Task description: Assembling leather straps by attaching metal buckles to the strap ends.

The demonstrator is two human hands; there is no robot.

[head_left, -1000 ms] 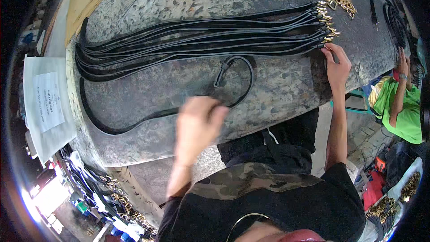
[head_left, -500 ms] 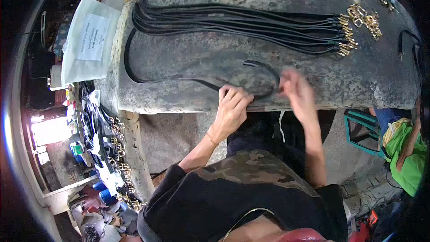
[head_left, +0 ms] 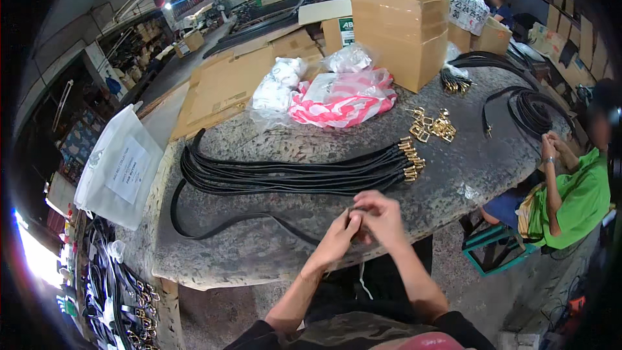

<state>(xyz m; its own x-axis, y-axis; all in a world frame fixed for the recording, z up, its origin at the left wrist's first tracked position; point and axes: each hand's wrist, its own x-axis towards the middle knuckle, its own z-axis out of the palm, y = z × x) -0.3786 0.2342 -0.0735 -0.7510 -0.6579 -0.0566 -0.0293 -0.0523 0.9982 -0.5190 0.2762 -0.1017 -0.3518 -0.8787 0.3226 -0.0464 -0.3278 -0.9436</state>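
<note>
One loose black strap [head_left: 223, 229] curves along the near side of the table and runs up to my hands. My left hand [head_left: 335, 241] is closed round it near the table's front edge. Against it, my right hand [head_left: 382, 219] has its fingers bent and pinched together at the strap's end, which is mostly hidden between the hands. Beyond them lies a bundle of black straps [head_left: 285, 174], side by side, with gold metal clasps [head_left: 411, 159] at their right ends. A small pile of gold buckles [head_left: 433, 126] lies farther off.
A white pouch [head_left: 120, 165] stands at the table's left. Farther back are a pink-and-white plastic bag [head_left: 346, 100], a cardboard box [head_left: 402, 32] and a coiled black strap [head_left: 531, 113]. At right a person in a green shirt [head_left: 570, 201] sits on a teal stool [head_left: 495, 249].
The view has tilted up, showing more of the room. My right hand has come in against my left, and the strap's free loop is no longer visible on the table.
</note>
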